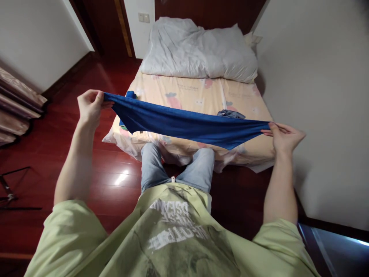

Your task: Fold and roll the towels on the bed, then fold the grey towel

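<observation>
Blue cloth [184,125] spans the air over the near part of the bed [187,96], one end pinched between thumb and fingers of the person's left hand [90,105], the other likewise in the right hand [286,136]. Risk, as judged: the pinches take in little fabric, so a hard pull could slip an end free. Lowered as it hangs, the cloth could land creased or catch the crumpled grey garment [230,114] beyond it.

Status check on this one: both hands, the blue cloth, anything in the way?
Left hand and right hand each gripping an end. Blue cloth stretched between them. No obstruction visible; grey fabric on bed, partly hidden.
</observation>
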Motion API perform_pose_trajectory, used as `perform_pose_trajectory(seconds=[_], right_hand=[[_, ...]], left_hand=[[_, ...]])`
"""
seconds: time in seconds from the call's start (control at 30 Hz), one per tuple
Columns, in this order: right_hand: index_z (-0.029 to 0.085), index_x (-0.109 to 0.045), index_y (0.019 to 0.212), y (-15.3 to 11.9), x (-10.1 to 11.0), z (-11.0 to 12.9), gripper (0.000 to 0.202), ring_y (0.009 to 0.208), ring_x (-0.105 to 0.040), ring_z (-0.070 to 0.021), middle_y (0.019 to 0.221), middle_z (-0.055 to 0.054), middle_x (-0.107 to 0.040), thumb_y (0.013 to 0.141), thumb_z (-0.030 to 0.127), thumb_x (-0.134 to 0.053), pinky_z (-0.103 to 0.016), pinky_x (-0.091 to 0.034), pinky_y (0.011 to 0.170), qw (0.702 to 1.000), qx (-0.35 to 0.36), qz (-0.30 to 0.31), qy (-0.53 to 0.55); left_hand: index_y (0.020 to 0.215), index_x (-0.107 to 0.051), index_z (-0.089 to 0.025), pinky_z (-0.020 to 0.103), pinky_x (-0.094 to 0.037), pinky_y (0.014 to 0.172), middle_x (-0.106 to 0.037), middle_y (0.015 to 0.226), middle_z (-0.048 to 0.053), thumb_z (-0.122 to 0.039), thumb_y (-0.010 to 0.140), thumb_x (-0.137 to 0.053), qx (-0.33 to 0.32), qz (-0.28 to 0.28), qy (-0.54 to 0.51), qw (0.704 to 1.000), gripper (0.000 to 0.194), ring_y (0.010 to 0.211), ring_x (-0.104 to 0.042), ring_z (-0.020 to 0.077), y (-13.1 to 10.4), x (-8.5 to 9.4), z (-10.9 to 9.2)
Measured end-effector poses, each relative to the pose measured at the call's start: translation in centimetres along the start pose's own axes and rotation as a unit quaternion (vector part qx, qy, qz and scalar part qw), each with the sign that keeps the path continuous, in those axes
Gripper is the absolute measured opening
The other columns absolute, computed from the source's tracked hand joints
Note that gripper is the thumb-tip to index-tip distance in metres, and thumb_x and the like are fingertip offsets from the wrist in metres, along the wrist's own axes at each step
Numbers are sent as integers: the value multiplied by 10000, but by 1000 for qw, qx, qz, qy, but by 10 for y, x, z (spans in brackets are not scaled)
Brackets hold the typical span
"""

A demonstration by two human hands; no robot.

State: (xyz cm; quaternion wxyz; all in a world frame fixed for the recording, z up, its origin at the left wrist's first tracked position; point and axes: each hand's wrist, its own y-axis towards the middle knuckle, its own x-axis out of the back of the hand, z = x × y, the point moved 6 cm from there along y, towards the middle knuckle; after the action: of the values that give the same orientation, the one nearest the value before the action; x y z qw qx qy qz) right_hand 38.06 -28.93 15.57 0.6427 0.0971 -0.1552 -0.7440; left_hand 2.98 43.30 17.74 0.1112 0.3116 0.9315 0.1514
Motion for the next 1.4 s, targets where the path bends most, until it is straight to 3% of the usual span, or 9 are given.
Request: perform_pose_trajectory(seconds=[0.27, 0.5, 0.6, 0.73, 0.9, 1.1, 1.27, 1.4], right_hand=[[66, -780, 881, -2, 1, 14, 116, 612, -777, -161, 647, -26, -722, 859, -45, -756, -189, -673, 655, 998, 24, -26, 44], [38, -791, 937, -7, 2, 22, 59, 613, -762, -144, 690, -38, -719, 897, -2, -776, -238, -699, 760, 999, 14, -32, 28], [45, -786, 951, -6, 4, 17, 55, 629, -763, -154, 704, -41, -718, 902, 40, -812, -287, -709, 819, 999, -1, -39, 14], [73, -767, 920, -4, 6, 13, 44, 617, -765, -166, 683, -28, -717, 908, 42, -795, -310, -717, 804, 999, 6, -31, 7], [97, -766, 925, -11, 16, 14, 61, 649, -787, -172, 762, -57, -756, 895, 70, -813, -253, -701, 753, 1000, 17, 3, 9], [111, -757, 865, -38, 42, 7, 308, 670, -799, -217, 757, -71, -742, 786, 319, -969, -313, -716, 814, 999, -12, 25, -32], [115, -812, 900, -54, 53, 3, 471, 644, -798, -251, 743, -89, -750, 681, 488, -998, -321, -721, 790, 996, -5, 61, -60], [135, -829, 865, -54, 44, -6, 488, 596, -782, -244, 694, -66, -740, 622, 513, -1019, -317, -722, 798, 996, -23, 64, -64]], left_hand=[[968, -633, -117, 401, -686, 971, -722, 723, -10, -551, 830, -967, -56, 13, -2, 998, 564, 710, -770, 128, 2, 6, -3], [942, -629, -120, 274, -687, 794, -744, 750, -31, -614, 765, -988, -45, 6, -5, 999, 636, 607, -715, 69, 0, 5, 5], [917, -640, -128, 281, -680, 716, -758, 756, 4, -652, 726, -996, -42, 0, -2, 999, 662, 606, -723, 101, -1, 3, 10], [877, -631, -147, 352, -714, 793, -712, 708, -3, -682, 693, -1002, -55, 4, -11, 998, 676, 600, -729, 134, -5, 0, 3], [855, -633, -150, 515, -724, 846, -630, 670, -6, -753, 633, -996, -61, -16, 42, 997, 738, 598, -719, 182, -27, 4, -19], [803, -650, -157, 531, -726, 805, -617, 669, 0, -790, 640, -949, -57, -48, 122, 990, 720, 611, -724, 207, -75, 23, -35], [871, -719, -142, 511, -724, 811, -696, 738, 23, -728, 675, -960, -24, -51, 157, 986, 664, 628, -737, 215, -93, 52, -15], [1004, -755, -124, 461, -714, 851, -750, 821, 51, -609, 782, -951, 36, -21, 167, 985, 568, 741, -795, 250, -90, 69, 30]])
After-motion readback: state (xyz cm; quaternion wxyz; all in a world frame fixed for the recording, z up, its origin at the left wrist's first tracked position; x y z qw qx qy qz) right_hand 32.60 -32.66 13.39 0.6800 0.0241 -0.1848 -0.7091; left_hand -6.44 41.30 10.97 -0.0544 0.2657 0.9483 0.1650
